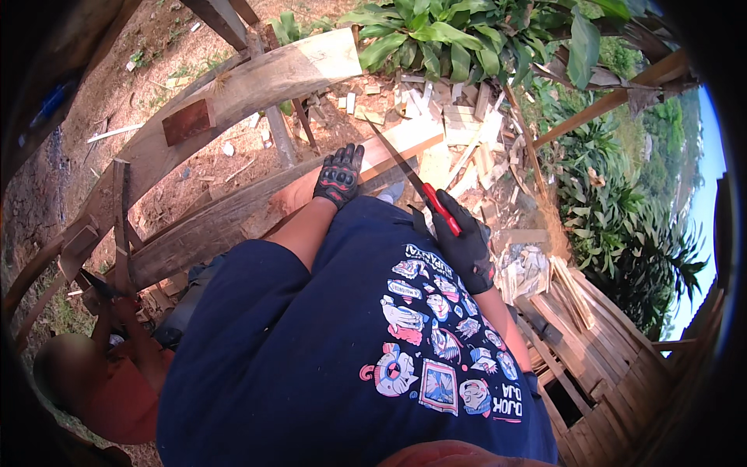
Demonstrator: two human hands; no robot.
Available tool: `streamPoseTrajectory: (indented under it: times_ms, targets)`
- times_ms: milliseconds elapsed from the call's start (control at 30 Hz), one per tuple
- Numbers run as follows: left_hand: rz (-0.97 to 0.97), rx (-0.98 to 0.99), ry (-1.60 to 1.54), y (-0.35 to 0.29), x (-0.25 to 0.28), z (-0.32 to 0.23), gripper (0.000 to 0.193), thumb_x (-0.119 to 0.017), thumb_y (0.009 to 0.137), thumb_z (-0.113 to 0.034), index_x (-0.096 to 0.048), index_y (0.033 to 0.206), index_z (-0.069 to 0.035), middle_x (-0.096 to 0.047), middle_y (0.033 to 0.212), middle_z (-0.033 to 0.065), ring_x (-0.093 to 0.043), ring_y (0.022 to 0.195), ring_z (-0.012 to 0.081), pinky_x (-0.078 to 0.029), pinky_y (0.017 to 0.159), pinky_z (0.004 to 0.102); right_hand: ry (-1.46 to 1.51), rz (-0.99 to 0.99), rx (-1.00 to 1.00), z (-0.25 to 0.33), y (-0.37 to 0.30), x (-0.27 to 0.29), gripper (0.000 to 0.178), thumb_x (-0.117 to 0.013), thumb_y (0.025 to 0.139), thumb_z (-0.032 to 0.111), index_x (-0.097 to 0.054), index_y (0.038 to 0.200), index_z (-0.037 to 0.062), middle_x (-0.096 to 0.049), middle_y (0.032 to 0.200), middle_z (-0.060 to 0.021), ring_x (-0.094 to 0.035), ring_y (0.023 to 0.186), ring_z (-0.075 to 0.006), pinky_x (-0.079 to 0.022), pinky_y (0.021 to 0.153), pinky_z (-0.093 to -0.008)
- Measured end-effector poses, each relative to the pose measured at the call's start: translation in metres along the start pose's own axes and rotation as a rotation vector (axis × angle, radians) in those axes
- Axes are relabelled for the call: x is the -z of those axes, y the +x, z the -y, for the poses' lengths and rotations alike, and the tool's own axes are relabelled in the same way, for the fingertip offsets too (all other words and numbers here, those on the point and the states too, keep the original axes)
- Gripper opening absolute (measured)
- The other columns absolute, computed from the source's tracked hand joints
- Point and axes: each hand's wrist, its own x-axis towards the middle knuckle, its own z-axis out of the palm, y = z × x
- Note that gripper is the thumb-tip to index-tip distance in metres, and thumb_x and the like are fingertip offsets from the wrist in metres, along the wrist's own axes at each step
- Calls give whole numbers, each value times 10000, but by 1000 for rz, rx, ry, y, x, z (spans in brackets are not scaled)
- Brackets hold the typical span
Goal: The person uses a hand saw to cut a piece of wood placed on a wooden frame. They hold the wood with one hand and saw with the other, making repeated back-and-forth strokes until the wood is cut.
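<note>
My left hand (340,175), in a black glove with red trim, lies flat on a long wooden plank (405,144), its fingers stretched out toward the far side. In my right hand (467,247), gloved alike, is the red handle of a handsaw (399,161). Its narrow dark blade slants up and left across the plank, to the right of my left hand. Whether the teeth bite into the wood cannot be made out. The plank's right end is pale and sunlit, while its left stretch is greyer and weathered.
A second thick beam (264,76) with a reddish-brown block (188,123) on it runs beyond the plank. Offcuts (467,132) litter the ground ahead. Stacked boards (599,350) lie at the right. Another person in an orange shirt (117,397) is at lower left. Leafy plants (436,35) grow beyond.
</note>
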Motion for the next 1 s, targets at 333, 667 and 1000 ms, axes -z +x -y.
streamPoseTrajectory:
  times_ms: [333,667,1000]
  targets:
    - [66,0,5,2,-4,2,691,-545,1030,-147,-390,1697,-57,-453,1717,242,-458,1581,402,-368,1288,572,-97,5,63,-8,70,-45,503,-674,1042,331,-691,1508,142,-794,1215,-248,-780,1059,-430,-597,960,-487]
    - [80,23,15,2,1,0,739,-594,1001,-164,-379,1699,-51,-449,1715,239,-460,1575,399,-380,1277,562,-85,40,-82,-1,17,-9,515,-673,1056,300,-653,1537,117,-800,1229,-227,-806,1056,-382,-609,954,-468]
    - [59,19,56,4,-14,8,867,-733,936,-204,-362,1706,-56,-436,1726,229,-442,1591,393,-368,1295,552,-14,-28,-23,-8,32,-20,465,-705,1069,270,-680,1502,103,-737,1417,-220,-764,1202,-386,-591,1053,-473]
